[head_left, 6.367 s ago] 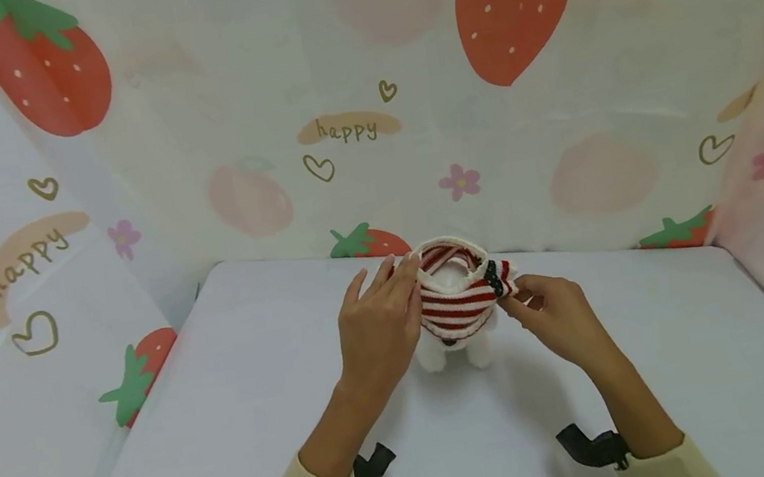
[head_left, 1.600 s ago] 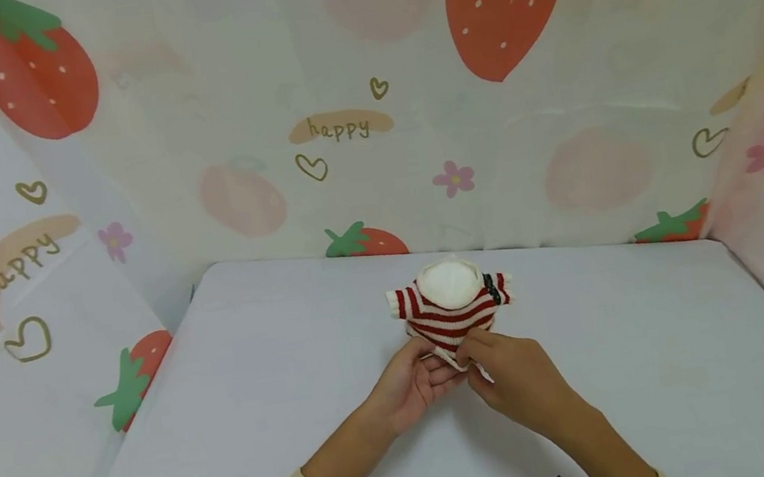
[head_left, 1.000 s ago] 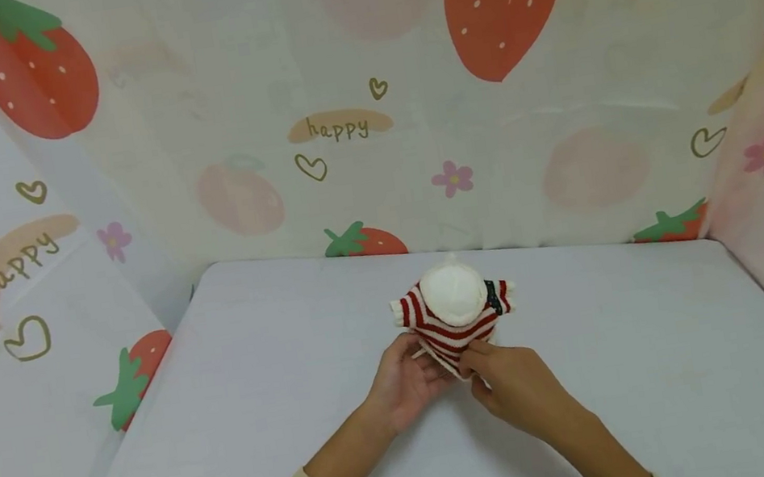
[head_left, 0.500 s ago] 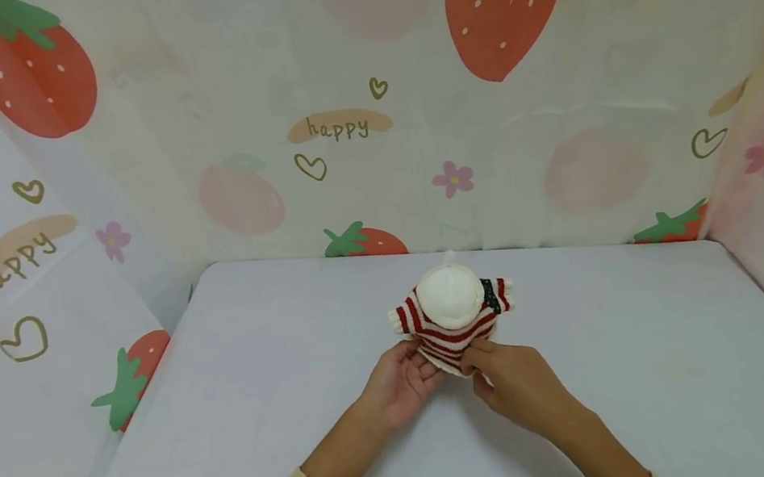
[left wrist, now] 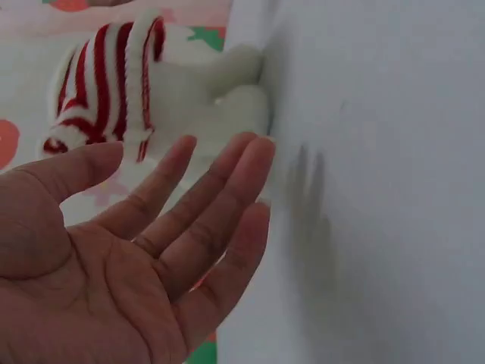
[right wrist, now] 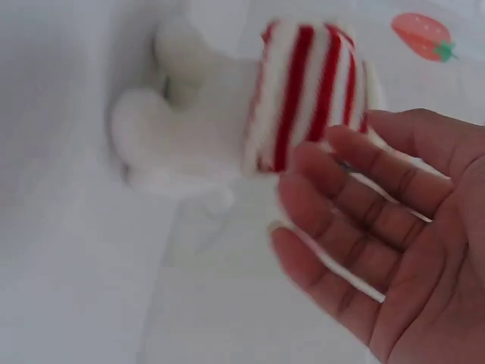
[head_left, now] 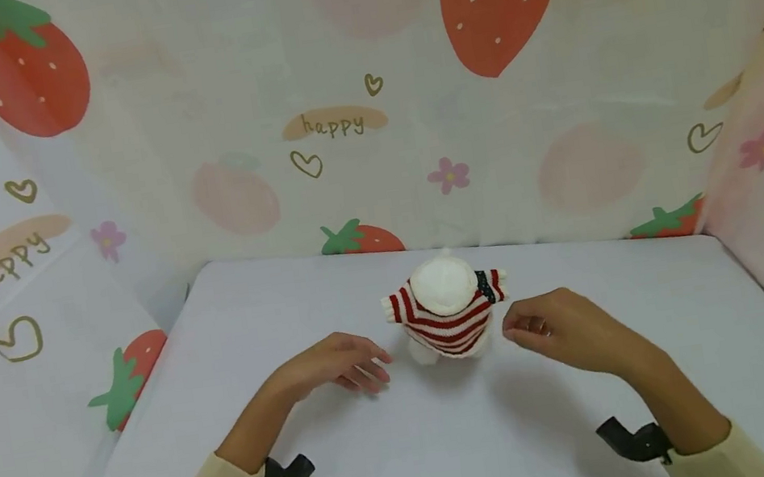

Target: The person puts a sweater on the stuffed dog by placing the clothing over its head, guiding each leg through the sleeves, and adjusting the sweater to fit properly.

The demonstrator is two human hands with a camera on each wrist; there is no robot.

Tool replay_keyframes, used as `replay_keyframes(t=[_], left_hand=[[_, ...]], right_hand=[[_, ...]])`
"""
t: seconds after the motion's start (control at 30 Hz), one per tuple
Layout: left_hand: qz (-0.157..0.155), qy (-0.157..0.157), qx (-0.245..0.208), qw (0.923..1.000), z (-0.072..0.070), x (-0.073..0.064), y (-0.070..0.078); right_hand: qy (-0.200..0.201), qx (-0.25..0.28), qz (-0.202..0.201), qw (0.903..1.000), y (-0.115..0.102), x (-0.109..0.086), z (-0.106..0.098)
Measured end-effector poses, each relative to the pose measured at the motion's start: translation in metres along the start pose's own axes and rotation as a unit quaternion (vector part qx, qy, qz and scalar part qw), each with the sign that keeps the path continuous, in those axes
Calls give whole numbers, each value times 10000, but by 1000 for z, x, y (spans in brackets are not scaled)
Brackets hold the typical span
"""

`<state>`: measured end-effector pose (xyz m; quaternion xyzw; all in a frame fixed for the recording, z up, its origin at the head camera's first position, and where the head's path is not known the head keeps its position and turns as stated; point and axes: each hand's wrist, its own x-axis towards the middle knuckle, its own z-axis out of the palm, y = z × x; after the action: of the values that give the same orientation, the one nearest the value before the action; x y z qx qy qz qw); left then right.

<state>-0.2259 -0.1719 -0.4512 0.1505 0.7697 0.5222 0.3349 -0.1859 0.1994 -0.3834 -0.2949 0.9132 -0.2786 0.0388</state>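
A white plush toy (head_left: 444, 283) stands upright near the back of the table, wearing a red-and-white striped knitted sweater (head_left: 449, 327). A dark patch marks the sweater's right sleeve. My left hand (head_left: 337, 363) hovers to the left of the toy, apart from it, fingers spread and holding nothing. To the toy's right, my right hand (head_left: 564, 331) is held in the air with loosely bent fingers and nothing in them. In the left wrist view the white legs (left wrist: 220, 98) show below the sweater's hem. The right wrist view is slightly blurred; the sweater (right wrist: 303, 91) lies beyond the fingers.
A white-covered table (head_left: 421, 461) carries the toy. Behind it hangs a backdrop (head_left: 356, 55) printed with strawberries, hearts and "happy", with more printed cloth at both sides. Black wrist mounts (head_left: 289, 475) stick out under the forearms.
Both hands have let go of the sweater's lower hem and moved apart, left hand to the left, right hand to the right. Earlier, the sweater was gathered around the toy's top; now it sits lower.
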Motion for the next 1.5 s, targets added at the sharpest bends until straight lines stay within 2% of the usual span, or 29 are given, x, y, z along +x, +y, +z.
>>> replay_keyframes(t=[0.07, 0.17, 0.27, 0.37, 0.5, 0.63, 0.7, 0.8, 0.93, 1.07, 1.13, 1.2, 1.3, 1.4, 1.5], left_hand=[[-14, 330, 491, 9982, -14, -4, 8], [50, 943, 909, 9914, -26, -6, 23], [423, 1388, 1271, 9812, -29, 0, 40], [852, 1599, 1560, 9710, -26, 7, 58], [1187, 1620, 1708, 9646, -20, 12, 86], [1263, 1477, 1937, 9616, -9, 18, 112], [1268, 1382, 2215, 9570, -1, 21, 121], [1366, 1210, 2684, 9458, 10, 24, 130], [1309, 1142, 3370, 9253, 22, 26, 137], [988, 1332, 3947, 9037, 32, 29, 138], [796, 1396, 4110, 8973, 35, 31, 137], [594, 1356, 4185, 8961, 36, 32, 136], [397, 1134, 4137, 9024, 37, 33, 135], [360, 845, 3904, 9161, 36, 33, 134], [321, 569, 3474, 9354, 35, 36, 130]], right_hand=[[51, -108, 96, 9999, 7, 2, -14], [286, -21, 197, 9994, 19, 10, -26], [583, 164, 174, 9980, 25, 18, -31], [702, 208, 96, 9973, 21, 27, -35], [670, 142, -1, 9977, 5, 44, -39], [468, 280, 97, 9985, -10, 58, -40], [297, 401, 218, 9985, -16, 62, -38], [74, 375, 311, 9988, -24, 66, -34], [-188, -52, 420, 9989, -29, 70, -29], [-454, -430, 705, 9956, -32, 71, -26], [-583, -557, 862, 9930, -34, 71, -25], [-724, -602, 994, 9906, -35, 71, -25], [-888, -596, 1119, 9880, -35, 70, -24], [-998, -490, 1192, 9866, -33, 70, -23], [-1045, -320, 1256, 9860, -30, 69, -20]])
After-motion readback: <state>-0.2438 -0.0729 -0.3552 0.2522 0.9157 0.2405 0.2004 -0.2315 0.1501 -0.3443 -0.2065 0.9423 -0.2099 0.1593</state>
